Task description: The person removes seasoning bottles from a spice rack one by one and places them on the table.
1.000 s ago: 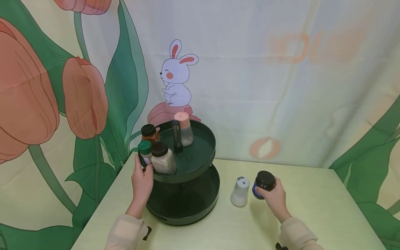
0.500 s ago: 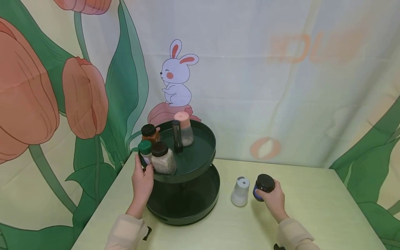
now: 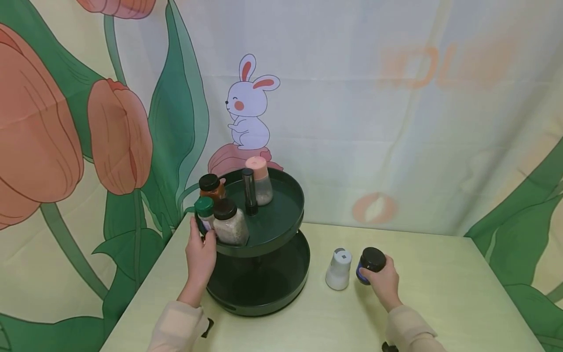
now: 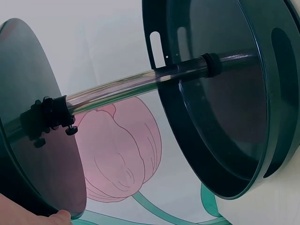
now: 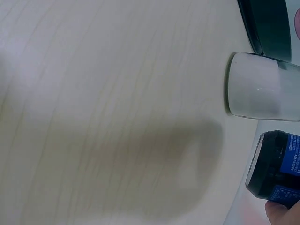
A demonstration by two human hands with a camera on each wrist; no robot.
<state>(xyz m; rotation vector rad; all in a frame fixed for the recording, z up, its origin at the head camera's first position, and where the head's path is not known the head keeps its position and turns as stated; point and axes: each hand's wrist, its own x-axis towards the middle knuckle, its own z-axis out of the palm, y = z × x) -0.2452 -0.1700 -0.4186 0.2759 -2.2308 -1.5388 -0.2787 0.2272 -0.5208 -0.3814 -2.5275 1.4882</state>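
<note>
My right hand [image 3: 383,283] grips a dark jar [image 3: 372,259] with a black lid and blue label. In the right wrist view, that jar [image 5: 274,166] is above the table, beside a frosted shaker. The white-topped shaker [image 3: 338,270] stands just left of it in the head view. With my left hand [image 3: 201,256] I hold the left front rim of the upper tray [image 3: 274,222] of a dark green two-tier rack. My left thumb [image 4: 58,216] shows at that tray's edge in the left wrist view; the other fingers are mostly hidden there.
On the upper tray stand a green-capped jar [image 3: 205,211], a black-lidded jar of pale grains [image 3: 231,227], an orange-brown spice jar [image 3: 212,187], a slim black bottle [image 3: 249,191] and a pink-capped shaker [image 3: 262,183]. Below is the lower tray [image 3: 264,309]. A printed curtain [image 3: 334,122] hangs behind.
My right hand has brought the dark jar slightly down and nearer to me, beside the white-topped shaker. The left hand and the rack stay where they were.
</note>
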